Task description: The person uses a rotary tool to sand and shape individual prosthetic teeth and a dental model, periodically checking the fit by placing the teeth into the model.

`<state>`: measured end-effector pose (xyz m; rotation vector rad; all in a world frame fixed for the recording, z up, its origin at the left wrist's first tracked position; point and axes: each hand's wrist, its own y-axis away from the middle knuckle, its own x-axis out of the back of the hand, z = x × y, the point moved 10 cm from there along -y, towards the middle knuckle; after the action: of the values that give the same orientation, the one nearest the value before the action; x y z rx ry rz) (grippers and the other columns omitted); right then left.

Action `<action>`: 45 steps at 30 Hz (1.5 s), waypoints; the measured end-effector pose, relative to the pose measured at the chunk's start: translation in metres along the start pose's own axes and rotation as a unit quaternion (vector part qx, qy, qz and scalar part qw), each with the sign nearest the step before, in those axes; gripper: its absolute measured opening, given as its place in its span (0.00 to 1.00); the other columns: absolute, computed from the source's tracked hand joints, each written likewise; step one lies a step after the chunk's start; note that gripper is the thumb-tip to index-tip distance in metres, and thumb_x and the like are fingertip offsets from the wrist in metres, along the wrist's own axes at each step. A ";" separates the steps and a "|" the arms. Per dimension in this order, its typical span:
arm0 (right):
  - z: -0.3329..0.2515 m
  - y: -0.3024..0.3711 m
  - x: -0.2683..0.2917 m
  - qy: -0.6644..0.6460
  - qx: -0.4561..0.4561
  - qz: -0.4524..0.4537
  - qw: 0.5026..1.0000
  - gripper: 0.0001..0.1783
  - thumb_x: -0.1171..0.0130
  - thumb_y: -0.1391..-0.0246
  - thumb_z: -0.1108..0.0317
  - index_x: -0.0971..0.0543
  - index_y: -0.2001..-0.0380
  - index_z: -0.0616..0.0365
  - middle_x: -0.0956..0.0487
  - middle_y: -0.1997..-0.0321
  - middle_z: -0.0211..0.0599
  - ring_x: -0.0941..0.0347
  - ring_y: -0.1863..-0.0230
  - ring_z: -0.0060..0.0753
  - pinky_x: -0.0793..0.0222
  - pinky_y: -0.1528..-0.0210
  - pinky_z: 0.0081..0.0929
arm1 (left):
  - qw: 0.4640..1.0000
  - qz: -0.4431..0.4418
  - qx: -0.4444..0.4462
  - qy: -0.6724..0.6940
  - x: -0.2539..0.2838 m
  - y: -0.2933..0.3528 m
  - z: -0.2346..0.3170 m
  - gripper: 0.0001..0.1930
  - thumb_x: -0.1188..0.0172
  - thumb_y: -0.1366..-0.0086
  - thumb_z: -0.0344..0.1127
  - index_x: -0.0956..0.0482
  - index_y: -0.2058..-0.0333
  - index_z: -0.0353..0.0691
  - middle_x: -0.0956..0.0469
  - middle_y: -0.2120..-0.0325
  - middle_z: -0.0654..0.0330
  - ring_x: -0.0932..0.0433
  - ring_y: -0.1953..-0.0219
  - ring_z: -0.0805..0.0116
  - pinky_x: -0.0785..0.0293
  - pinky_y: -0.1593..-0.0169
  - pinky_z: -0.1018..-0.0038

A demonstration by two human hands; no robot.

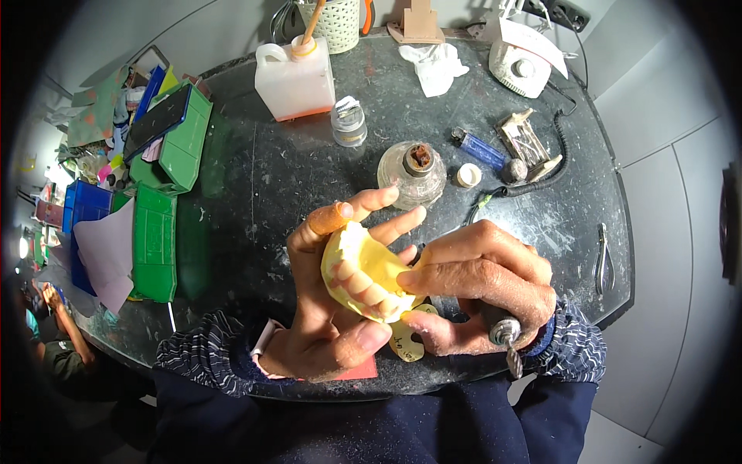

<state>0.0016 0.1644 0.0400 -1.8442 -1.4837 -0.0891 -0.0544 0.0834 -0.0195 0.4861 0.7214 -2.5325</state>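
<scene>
A yellow plaster dental cast [390, 263] with a row of pinkish-cream teeth [359, 286] along its front is held up over the near part of the bench. My left hand [313, 325] supports it from the left, thumb in front and some fingers stretched out behind; one finger wears an orange wrap [328, 219]. Against the cast's right end press the fingertips of my right hand [491, 274]. That hand also keeps a rotary handpiece [505, 331] in its palm, its metal bur pointing down toward me. Below the cast lies a second yellow plaster piece [407, 344] with handwriting, partly hidden.
Beyond my hands stand a glass spirit burner [413, 174], a small jar [349, 124] and a white canister [295, 81]. A blue lighter [481, 151] and black coiled cord [556, 166] lie right, pliers [603, 259] farther right. Green bins [154, 243] line the left; a person's arm [69, 329] shows beyond.
</scene>
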 end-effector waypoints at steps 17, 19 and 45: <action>0.005 -0.002 0.010 -0.047 0.007 0.016 0.999 0.12 0.34 0.60 0.69 0.20 0.69 0.61 0.22 0.68 0.40 0.26 0.68 0.34 0.29 0.65 0.28 | 0.976 -0.019 -0.051 -0.209 0.002 0.000 0.019 0.41 0.33 0.50 0.24 0.56 0.48 0.45 0.40 0.48 0.40 0.30 0.48 0.51 0.26 0.50 0.64; 0.006 -0.001 0.008 -0.052 0.010 0.013 0.999 0.13 0.34 0.60 0.69 0.21 0.68 0.61 0.22 0.67 0.41 0.25 0.67 0.34 0.29 0.64 0.28 | 0.972 -0.004 -0.046 -0.229 0.003 -0.001 0.019 0.41 0.32 0.51 0.26 0.55 0.48 0.44 0.38 0.49 0.41 0.29 0.49 0.52 0.24 0.51 0.65; 0.006 -0.003 0.007 -0.054 0.007 0.005 0.998 0.18 0.31 0.61 0.61 0.21 0.68 0.61 0.23 0.67 0.42 0.26 0.66 0.35 0.29 0.64 0.28 | 0.970 0.033 -0.089 -0.222 0.007 -0.001 0.026 0.47 0.24 0.63 0.27 0.52 0.50 0.40 0.28 0.61 0.50 0.23 0.56 0.57 0.23 0.52 0.65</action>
<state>-0.0010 0.1732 0.0409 -1.8719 -1.5440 0.0262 -0.0661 0.0675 -0.0016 -0.1179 0.7330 -2.3611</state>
